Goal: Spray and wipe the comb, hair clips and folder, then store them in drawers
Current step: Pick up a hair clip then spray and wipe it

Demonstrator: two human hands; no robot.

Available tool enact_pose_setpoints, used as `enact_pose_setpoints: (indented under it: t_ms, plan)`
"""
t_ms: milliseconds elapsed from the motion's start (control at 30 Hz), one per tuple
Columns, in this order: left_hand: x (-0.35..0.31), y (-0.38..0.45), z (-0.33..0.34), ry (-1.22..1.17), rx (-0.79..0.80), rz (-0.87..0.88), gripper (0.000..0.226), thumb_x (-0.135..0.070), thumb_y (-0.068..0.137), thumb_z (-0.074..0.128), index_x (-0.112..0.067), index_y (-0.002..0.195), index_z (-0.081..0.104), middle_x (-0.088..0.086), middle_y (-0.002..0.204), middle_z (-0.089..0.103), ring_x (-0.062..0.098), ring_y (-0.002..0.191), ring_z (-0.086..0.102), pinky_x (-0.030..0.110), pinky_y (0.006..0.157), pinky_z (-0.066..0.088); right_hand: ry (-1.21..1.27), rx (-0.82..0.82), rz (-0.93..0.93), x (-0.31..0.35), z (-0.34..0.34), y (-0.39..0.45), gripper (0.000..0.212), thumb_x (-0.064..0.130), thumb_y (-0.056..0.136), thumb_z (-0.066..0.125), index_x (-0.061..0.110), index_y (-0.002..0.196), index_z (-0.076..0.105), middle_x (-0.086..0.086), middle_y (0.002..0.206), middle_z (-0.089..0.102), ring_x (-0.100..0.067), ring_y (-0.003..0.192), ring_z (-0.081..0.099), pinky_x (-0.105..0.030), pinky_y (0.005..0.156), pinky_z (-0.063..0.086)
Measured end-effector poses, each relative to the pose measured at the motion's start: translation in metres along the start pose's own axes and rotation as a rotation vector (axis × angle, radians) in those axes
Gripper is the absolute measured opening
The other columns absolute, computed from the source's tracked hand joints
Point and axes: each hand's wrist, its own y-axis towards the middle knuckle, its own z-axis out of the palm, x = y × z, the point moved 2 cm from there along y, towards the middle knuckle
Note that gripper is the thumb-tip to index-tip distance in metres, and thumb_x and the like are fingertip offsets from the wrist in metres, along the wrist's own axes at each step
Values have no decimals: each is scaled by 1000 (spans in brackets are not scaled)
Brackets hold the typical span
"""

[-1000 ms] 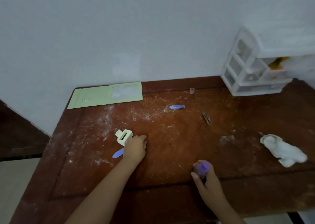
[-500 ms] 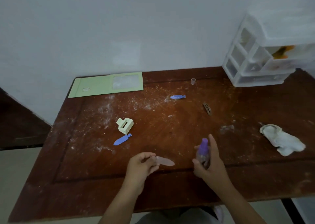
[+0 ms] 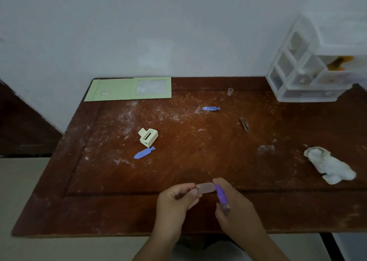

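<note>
My left hand (image 3: pixel 176 199) pinches a pale pink hair clip (image 3: pixel 205 187) above the table's front edge. My right hand (image 3: pixel 236 207) grips a small purple spray bottle (image 3: pixel 221 197), its nozzle right beside the pink clip. On the dusty brown table (image 3: pixel 198 161) lie two blue hair clips (image 3: pixel 144 152) (image 3: pixel 211 108), a cream claw clip (image 3: pixel 148 137) and a brown snap clip (image 3: pixel 244 124). A green folder (image 3: pixel 119 89) lies at the back left. A white cloth (image 3: pixel 329 165) sits at the right. White plastic drawers (image 3: pixel 309 81) stand at the back right.
A small clear cap (image 3: pixel 230 91) stands near the table's back edge. White dust is scattered across the table's left and middle. A white wall rises behind the table, and pale floor shows to the left and below the front edge.
My left hand picked up the pink clip from beside the cream claw clip and drew it toward me. My right hand brought the spray bottle's nozzle against it.
</note>
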Motion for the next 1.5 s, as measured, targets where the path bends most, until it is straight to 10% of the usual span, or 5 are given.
enact_pose_setpoints:
  t_ms: [200, 500, 967, 1333, 1500]
  plan:
    - [0, -3, 1, 9, -7, 43, 31, 9, 80, 58, -18, 67, 66, 3, 69, 70, 10, 62, 68, 11, 55, 52, 33, -77, -34, -3, 3, 1, 58, 15, 89, 52, 26, 137, 22, 9, 105, 50, 13, 70, 39, 4, 64, 31]
    - [8, -3, -1, 52, 11, 33, 26, 7, 81, 58, -16, 71, 65, -2, 64, 69, 12, 66, 65, 11, 53, 50, 94, -106, -107, -2, 13, -2, 64, 48, 70, 56, 37, 121, 19, 11, 113, 52, 6, 94, 49, 9, 74, 27]
    - [16, -5, -3, 238, 58, 75, 29, 5, 80, 60, -24, 80, 66, -10, 64, 70, 3, 66, 66, 13, 62, 51, 106, -24, -76, -1, 13, -6, 49, 32, 83, 50, 38, 122, 22, 32, 85, 37, 11, 71, 47, 1, 67, 34]
    - [20, -3, -7, 154, 43, 94, 26, 5, 82, 56, -17, 76, 69, -2, 61, 71, 6, 63, 68, 12, 57, 52, 194, -142, -33, -9, 8, -8, 56, 21, 79, 64, 43, 112, 25, 19, 73, 47, 16, 87, 50, -6, 67, 41]
    - [21, -1, -8, 48, -28, 2, 22, 1, 84, 56, -13, 70, 66, 6, 70, 68, 9, 56, 68, 11, 51, 51, 237, -81, 36, -11, 2, -12, 58, 12, 81, 65, 51, 102, 27, 13, 68, 48, -4, 59, 54, -10, 57, 41]
